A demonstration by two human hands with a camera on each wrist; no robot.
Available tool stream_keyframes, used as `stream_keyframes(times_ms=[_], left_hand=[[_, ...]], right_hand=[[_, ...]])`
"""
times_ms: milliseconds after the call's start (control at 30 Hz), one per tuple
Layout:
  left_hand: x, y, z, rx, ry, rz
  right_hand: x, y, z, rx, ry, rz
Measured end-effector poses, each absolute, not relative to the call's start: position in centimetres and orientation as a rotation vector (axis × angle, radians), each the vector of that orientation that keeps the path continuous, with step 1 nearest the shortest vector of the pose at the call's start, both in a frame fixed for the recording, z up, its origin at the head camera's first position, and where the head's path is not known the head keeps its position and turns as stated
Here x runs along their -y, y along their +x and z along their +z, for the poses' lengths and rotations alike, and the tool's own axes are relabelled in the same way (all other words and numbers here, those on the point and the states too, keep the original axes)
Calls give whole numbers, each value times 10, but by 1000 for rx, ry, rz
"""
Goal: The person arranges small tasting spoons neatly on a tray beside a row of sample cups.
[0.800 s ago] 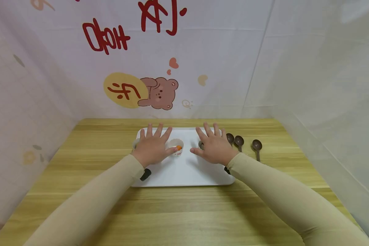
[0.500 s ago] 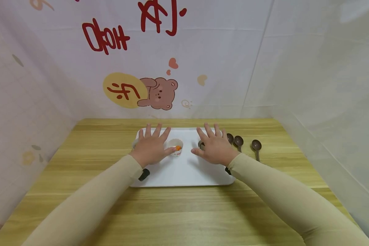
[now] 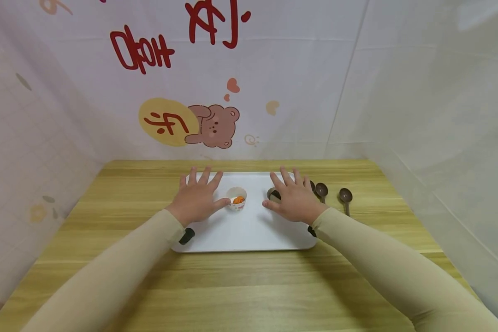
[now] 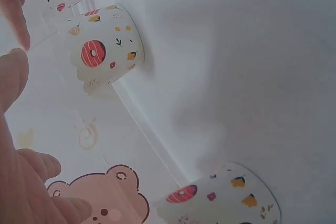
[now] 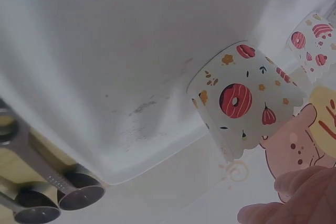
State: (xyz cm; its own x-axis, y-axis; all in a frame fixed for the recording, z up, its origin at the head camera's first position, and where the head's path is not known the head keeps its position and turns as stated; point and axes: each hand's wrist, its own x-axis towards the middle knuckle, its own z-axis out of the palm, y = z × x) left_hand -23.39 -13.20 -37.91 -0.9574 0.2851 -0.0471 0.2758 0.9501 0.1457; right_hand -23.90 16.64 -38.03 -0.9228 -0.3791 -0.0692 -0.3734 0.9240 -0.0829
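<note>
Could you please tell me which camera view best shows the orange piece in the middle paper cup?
The head view, because it looks down into the middle paper cup, where the orange piece shows inside. Both wrist views show that cup's printed outside, but not the orange piece.

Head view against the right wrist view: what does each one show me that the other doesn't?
Only the head view shows the left hand, both sleeves and an orange piece inside one of the printed cups.

Only the right wrist view shows dark specks on the white tray.

Both show the tray, printed cups, brown spoons, right hand and bear drawing.
</note>
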Motion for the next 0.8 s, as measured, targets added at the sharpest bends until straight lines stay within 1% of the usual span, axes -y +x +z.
stream_keyframes(times_ms=[800], left_hand=[[170, -228, -379, -3020, 374, 287]], right_hand=[[-187, -236, -384, -3015, -585, -140]])
